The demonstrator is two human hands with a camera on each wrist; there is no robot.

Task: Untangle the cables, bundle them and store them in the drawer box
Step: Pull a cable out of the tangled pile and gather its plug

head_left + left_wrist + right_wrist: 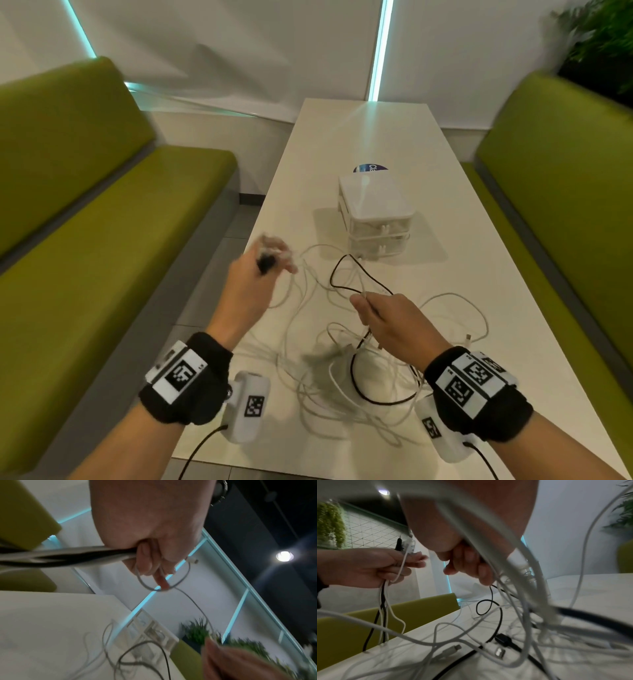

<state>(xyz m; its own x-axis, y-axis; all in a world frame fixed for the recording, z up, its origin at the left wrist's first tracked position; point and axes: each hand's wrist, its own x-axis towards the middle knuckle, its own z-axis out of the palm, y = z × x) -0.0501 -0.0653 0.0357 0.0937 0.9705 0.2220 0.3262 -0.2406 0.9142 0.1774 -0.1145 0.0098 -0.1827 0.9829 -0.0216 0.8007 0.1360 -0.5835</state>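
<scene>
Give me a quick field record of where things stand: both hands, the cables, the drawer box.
left hand: raised above the table's left edge, grips a bunch of cable ends, black and white
right hand: over the tangle, fingers curled round white and black strands
cables: still tangled, white and black, loose on the table
drawer box: beyond the tangle, both drawers closed, something white inside, too blurred to name
bundling: not yet done

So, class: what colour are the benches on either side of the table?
Olive green benches, clearest in the head view.
</scene>
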